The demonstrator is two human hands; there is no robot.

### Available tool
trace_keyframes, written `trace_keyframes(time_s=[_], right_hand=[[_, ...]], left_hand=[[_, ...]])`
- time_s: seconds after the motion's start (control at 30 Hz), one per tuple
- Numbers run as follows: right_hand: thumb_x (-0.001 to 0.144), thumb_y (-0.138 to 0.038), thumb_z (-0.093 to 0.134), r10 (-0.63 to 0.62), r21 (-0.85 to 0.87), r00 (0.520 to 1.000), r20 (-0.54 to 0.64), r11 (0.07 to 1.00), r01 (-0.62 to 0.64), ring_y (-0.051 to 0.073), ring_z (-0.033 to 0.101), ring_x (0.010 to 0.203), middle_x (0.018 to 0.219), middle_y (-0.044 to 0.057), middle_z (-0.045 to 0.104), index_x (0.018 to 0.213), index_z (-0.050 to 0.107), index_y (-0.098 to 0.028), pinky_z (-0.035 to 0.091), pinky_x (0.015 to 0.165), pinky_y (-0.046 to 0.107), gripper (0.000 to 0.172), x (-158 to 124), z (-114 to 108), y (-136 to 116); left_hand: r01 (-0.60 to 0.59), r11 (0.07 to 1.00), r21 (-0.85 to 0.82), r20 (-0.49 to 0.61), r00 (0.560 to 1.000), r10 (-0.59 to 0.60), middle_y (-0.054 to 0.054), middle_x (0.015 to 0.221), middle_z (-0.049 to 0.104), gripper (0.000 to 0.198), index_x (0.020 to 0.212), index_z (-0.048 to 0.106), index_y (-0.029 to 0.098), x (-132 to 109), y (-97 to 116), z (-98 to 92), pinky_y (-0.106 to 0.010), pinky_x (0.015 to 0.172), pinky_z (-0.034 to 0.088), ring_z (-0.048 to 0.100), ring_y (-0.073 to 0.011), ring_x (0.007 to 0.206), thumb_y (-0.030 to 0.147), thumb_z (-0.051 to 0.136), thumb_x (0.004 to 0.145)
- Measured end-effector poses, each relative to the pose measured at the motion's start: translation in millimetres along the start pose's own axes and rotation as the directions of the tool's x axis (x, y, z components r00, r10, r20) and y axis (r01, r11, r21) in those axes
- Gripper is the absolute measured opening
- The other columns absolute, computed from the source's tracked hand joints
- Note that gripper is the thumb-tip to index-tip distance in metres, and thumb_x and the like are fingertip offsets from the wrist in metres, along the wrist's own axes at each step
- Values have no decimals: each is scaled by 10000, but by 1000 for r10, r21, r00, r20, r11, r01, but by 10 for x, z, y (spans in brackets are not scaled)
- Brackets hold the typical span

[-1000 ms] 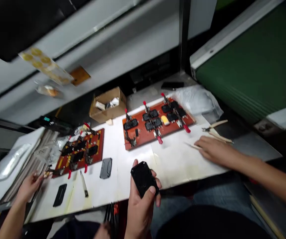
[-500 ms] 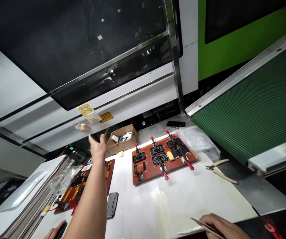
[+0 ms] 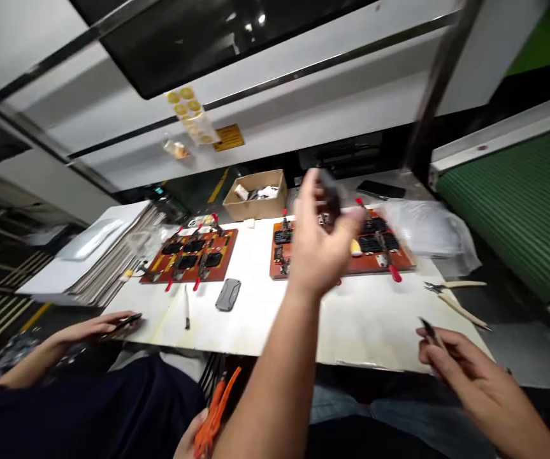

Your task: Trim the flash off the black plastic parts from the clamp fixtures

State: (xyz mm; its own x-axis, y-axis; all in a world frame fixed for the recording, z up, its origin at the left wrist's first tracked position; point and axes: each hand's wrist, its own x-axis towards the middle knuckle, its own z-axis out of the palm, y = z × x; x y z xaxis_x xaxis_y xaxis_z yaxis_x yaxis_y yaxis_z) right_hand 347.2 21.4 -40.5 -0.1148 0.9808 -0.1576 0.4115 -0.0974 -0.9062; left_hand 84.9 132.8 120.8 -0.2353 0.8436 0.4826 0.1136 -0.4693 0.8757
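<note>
A small black part [image 3: 331, 191], blurred, is gripped between the fingertips of the left hand [image 3: 320, 245], which is raised above the right red fixture board [image 3: 401, 260] near the far edge of the worktop [image 3: 275, 319]. Thin tweezers [image 3: 428, 329] are pinched in the fingers of the right hand [image 3: 466, 373] at the near right corner. A second fixture board [image 3: 191, 258] is seen towards the far left, and a grey cover [image 3: 228, 295] lies between both boards. A co-worker's hand [image 3: 95, 328] is laid flat on a dark piece at the near left edge. Pliers [image 3: 451, 293] lie at the right edge.
</note>
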Motion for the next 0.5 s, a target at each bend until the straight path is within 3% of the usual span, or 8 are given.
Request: trace_keyframes(time_s=[0.1,0.17,0.23,0.33,0.4,0.5], right_hand=[[962,-684,549,7,-1,999,-43,1000,-7,285,735,960,1084,73,761,1241,721,-333,642,819,368,480,86,-76,74],[966,-680,536,-8,-16,999,-47,1000,8,342,736,1029,1118,96,769,1286,724,-406,646,833,447,462,93,-119,86],[982,-645,547,-50,-74,998,-45,996,46,347,733,1063,1130,107,770,1316,718,-416,636,886,471,439,55,-164,41],[1044,-520,549,-159,-149,985,64,975,167,267,745,994,1109,90,772,1344,710,-321,618,947,426,395,-25,-198,-113],[1079,-389,536,-279,-111,937,211,945,307,213,733,1009,1150,77,762,1355,696,-281,602,941,355,337,-50,-169,-226],[1079,-249,552,-460,-16,796,394,862,506,173,708,1008,1138,62,753,1393,665,-262,568,890,294,334,-54,-57,-352]], left_hand=[[130,991,-20,192,974,-123,-97,1474,549,748,1513,493,331,-505,169,237,-455,1028,593,608,-306,1283,342,851,856],[245,968,-48,297,929,-220,-97,1479,562,789,1473,547,306,-929,140,271,-438,1059,581,616,-308,1288,300,916,776],[375,926,-37,371,866,-336,-88,1406,627,776,1405,601,290,-1343,9,196,-451,1112,544,644,-302,1255,268,951,713],[568,819,87,346,754,-559,-78,1335,671,619,1336,623,283,-1810,-264,-38,-512,1149,496,661,-306,1233,251,876,772],[624,757,195,308,694,-651,-75,1360,657,544,1345,616,291,-1983,-419,-203,-541,1181,451,641,-308,1268,241,797,835],[647,716,262,325,639,-697,-72,1396,642,515,1373,603,314,-2086,-522,-392,-538,1196,427,626,-304,1294,265,757,883]])
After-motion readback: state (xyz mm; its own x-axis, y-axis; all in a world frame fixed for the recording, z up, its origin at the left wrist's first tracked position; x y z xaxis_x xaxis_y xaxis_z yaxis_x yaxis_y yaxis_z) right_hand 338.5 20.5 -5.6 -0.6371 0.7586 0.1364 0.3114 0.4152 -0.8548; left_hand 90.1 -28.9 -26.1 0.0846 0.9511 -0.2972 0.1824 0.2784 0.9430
